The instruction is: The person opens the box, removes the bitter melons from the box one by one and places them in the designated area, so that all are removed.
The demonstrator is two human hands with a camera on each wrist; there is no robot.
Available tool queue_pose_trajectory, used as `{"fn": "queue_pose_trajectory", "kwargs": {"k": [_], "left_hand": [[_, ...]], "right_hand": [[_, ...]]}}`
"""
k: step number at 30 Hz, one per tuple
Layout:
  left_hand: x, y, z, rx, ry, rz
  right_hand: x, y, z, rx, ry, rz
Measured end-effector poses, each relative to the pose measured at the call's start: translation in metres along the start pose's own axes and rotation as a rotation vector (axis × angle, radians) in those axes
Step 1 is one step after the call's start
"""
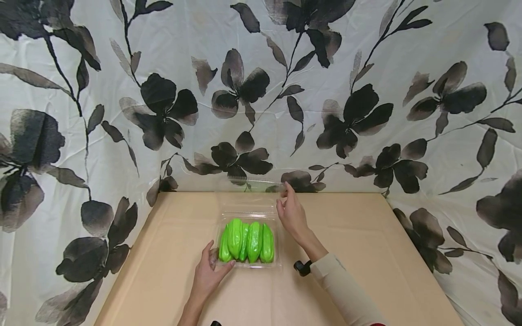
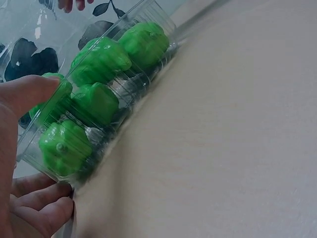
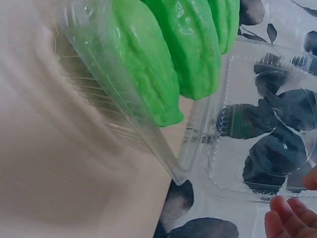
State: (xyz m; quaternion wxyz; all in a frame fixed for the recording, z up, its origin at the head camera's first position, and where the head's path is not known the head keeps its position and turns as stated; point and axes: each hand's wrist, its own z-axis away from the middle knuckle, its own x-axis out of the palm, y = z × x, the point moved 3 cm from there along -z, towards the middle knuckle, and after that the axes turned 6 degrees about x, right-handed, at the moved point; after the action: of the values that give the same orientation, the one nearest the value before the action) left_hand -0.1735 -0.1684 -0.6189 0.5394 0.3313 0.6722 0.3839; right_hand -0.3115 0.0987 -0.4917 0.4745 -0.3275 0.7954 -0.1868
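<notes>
We see five glossy, ridged green vegetables [image 1: 254, 242] side by side in a clear container [image 1: 257, 266] on the table [image 1: 346, 226], its open lid [image 3: 270, 124] faint in head view. The left fingers [image 2: 43, 198] grip the container's near corner; we cannot tell whether the right fingers [image 3: 282, 210], cropped by the wrist camera, hold the lid.
</notes>
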Motion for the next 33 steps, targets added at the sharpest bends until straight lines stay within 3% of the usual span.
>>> {"fn": "queue_pose_trajectory", "kwargs": {"k": [21, 33], "left_hand": [[-0.001, 0.001, 0.004, -0.018, -0.025, 0.039], [0.001, -0.003, 0.006, -0.014, -0.016, 0.129]], "right_hand": [[0.034, 0.025, -0.003, 0.162, -0.133, 0.088], [0.051, 0.04, -0.003, 0.264, -0.212, 0.007]]}}
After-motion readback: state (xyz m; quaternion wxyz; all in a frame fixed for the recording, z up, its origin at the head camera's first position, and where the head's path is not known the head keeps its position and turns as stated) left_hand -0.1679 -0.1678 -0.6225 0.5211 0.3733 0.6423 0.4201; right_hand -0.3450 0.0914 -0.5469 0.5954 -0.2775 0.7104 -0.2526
